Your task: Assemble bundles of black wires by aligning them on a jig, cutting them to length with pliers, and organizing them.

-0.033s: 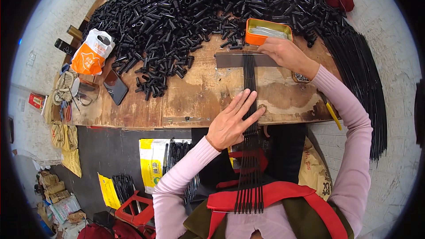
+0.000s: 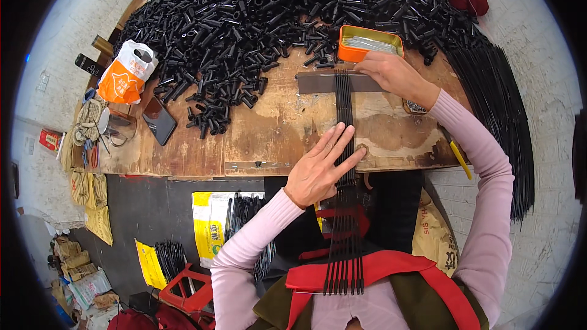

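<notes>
A row of slim black rods (image 2: 344, 101) lies side by side over the table edge and down toward my lap. My left hand (image 2: 324, 165) rests flat across it, fingers spread, holding it against the wood. At the far rod ends my right hand (image 2: 388, 73) is closed in a pinch. A thin metal wire (image 2: 324, 74) seems to run across those ends into its fingertips, though the fingers partly hide it. Under the ends is a flat dark strip (image 2: 315, 84). Just beyond my right hand stands an orange tin (image 2: 347, 53) of thin silvery wires.
A heap of black tubular parts (image 2: 244, 18) covers the far table. Long black rods (image 2: 501, 104) hang off the right side, near a yellow-handled tool (image 2: 460, 160). At left are a phone (image 2: 160, 120) and an orange-and-white bag (image 2: 127, 73). A red stool (image 2: 186, 290) stands below.
My right hand has shifted very slightly to the left at the rod ends. My left hand and the rods have not moved.
</notes>
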`<state>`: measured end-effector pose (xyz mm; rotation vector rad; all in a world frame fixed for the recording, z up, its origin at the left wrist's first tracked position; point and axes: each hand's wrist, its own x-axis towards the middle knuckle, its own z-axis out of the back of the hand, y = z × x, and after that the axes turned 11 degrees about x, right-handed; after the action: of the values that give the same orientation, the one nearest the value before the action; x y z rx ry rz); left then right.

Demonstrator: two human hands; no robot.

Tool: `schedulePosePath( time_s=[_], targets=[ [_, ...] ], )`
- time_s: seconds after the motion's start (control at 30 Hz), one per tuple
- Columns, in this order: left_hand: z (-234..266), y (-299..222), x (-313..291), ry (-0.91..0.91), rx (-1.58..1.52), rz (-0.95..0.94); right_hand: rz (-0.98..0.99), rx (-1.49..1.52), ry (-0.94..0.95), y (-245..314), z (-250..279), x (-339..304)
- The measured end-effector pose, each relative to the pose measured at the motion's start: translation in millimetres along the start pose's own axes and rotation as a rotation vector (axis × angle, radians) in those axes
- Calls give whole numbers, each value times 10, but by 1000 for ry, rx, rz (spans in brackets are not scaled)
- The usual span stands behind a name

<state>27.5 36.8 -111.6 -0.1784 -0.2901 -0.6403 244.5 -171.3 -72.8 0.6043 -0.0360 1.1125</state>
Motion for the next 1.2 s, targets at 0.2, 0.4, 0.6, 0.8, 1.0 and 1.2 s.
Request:
schedulePosePath(
  time_s=[0.2, 0.4, 0.6, 0.8, 1.0, 1.2],
  targets=[
    [-12, 4, 10, 18, -10, -5, -39, 91, -34, 85, -12, 120],
    [19, 4, -23, 6, -34, -5, -70, -23, -77, 117, 52, 9],
    [-16, -36, 18, -10, 47, -6, -98, -139, -46, 121, 50, -1],
    [585, 128, -215, 191, 70, 269, -183, 755, 220, 1186, 402, -442],
    [-296, 743, 678, -113, -183, -114, -249, 947, 165, 1766, -600, -986],
    [49, 488, 749, -98, -917, 386, -198, 977, 23, 2036, 453, -510]
  ],
)
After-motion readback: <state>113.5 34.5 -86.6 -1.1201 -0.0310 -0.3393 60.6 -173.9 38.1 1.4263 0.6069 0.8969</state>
